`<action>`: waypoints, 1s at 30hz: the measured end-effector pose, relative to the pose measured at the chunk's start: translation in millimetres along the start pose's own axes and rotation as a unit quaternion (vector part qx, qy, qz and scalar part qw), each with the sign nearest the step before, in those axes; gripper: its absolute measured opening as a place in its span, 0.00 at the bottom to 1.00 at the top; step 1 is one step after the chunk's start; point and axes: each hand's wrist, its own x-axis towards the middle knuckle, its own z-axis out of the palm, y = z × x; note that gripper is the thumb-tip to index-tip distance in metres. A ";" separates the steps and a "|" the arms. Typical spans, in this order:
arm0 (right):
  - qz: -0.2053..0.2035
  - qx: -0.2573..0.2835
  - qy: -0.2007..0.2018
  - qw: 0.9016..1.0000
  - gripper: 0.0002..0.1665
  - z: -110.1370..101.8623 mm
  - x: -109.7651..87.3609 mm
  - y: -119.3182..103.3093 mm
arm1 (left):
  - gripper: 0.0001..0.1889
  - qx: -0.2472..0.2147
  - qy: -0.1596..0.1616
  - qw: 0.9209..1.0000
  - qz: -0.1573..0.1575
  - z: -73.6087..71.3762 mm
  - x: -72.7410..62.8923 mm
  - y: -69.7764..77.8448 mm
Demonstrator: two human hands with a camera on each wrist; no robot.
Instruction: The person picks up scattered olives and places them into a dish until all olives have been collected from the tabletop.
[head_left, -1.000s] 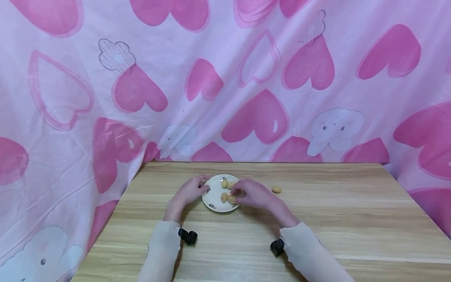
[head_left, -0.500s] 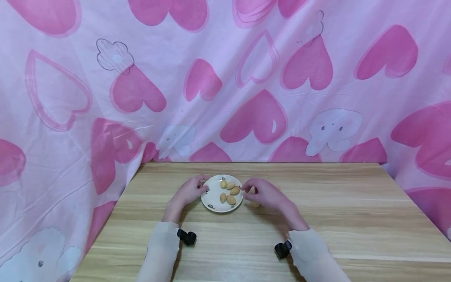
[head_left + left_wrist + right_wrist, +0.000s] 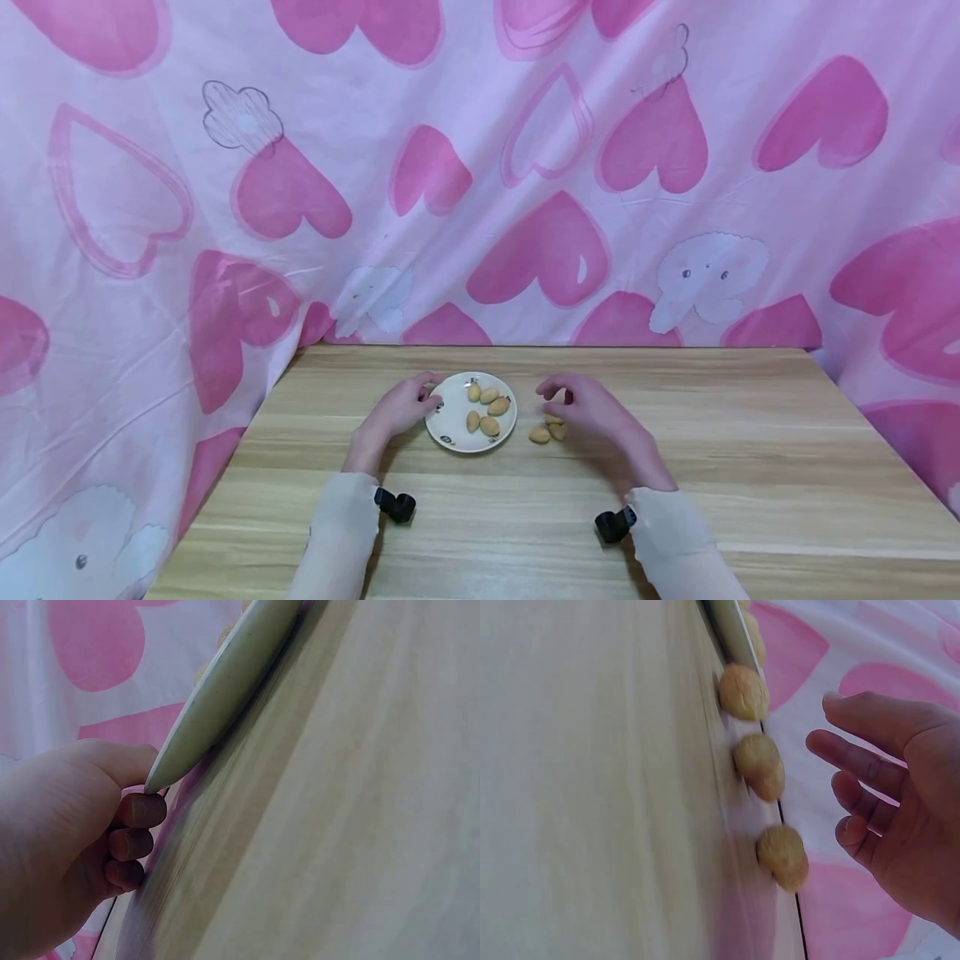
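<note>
A small white plate [image 3: 446, 423] with little dark prints holds several light-brown nuts in their shells [image 3: 498, 406], lying on its right half. My left hand [image 3: 397, 407] grips the plate's left rim. In the left wrist view its thumb lies over the edge of the plate [image 3: 217, 701] and curled fingers are below. My right hand [image 3: 596, 407] is right of the plate, over a small group of nuts [image 3: 540, 435] on the table. In the right wrist view the right hand [image 3: 915, 769] has its fingers spread, apart from the nuts [image 3: 744, 692], with nothing held.
The wooden table [image 3: 480, 533] spreads around the plate. A pink curtain [image 3: 540, 242] with hearts hangs behind its back edge and along its left side. Each sleeve carries a black wrist camera [image 3: 617, 525].
My right hand has left a nut on the right side of the plate. It has since moved right, over the nuts on the table. My left hand stays at the rim.
</note>
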 end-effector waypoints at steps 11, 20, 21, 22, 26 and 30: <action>0.043 0.016 0.017 0.999 0.18 -15.7 -6.2 28.1 | 0.19 -0.002 -0.003 1.000 -0.005 -0.8 -1.1 1.0; 0.064 0.036 0.016 0.997 0.18 -23.6 -7.6 49.0 | 0.19 -0.006 -0.002 1.000 -0.003 -0.7 0.2 2.2; 0.065 0.036 0.015 0.997 0.18 -24.1 -7.7 50.4 | 0.19 -0.007 -0.002 1.000 -0.002 -0.8 0.4 2.3; 0.066 0.035 0.015 0.997 0.18 -24.6 -7.9 51.5 | 0.19 -0.007 -0.002 1.000 -0.001 -0.8 0.6 2.6; 0.067 0.033 0.016 0.997 0.18 -26.0 -8.4 54.6 | 0.19 -0.005 -0.001 1.000 0.002 -0.5 1.2 2.6; 0.054 0.020 0.012 0.998 0.16 -25.5 -8.3 57.2 | 0.19 -0.002 0.002 1.000 -0.001 0.6 0.7 1.0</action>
